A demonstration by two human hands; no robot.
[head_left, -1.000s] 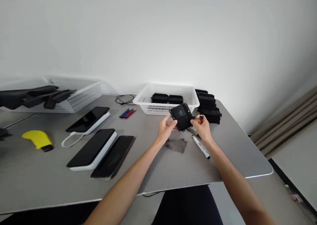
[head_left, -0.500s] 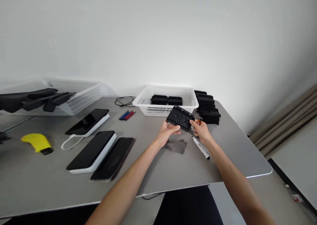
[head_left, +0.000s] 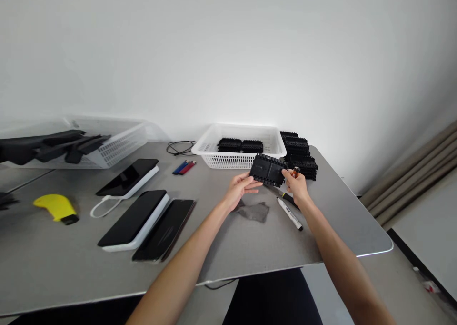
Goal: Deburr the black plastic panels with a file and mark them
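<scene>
A black ridged plastic part (head_left: 268, 169) is held up over the table, just in front of the white basket (head_left: 228, 161). My right hand (head_left: 295, 184) pinches its right end and also holds a small orange lighter (head_left: 295, 172). At the left end, my left hand (head_left: 240, 189) touches the part's lower left corner with fingers closed on it. Below lie a dark grey cloth (head_left: 254, 211), a white marker (head_left: 290, 214) and a black and yellow tool (head_left: 288, 198), partly hidden by my right hand. Similar black parts (head_left: 240, 145) lie in the basket.
Black parts are stacked (head_left: 303, 163) right of the basket. Leftward are two lighters (head_left: 184, 167), a cable (head_left: 180, 148), phone-like devices (head_left: 134, 218), a yellow-handled tool (head_left: 57, 207) and another basket (head_left: 123, 146) holding dark pieces. The table's right edge (head_left: 360, 206) curves at the corner.
The black part has moved right and tilted flatter, with both hands shifting rightward. My left fingers have loosened and spread a little. More of the black and yellow tool shows.
</scene>
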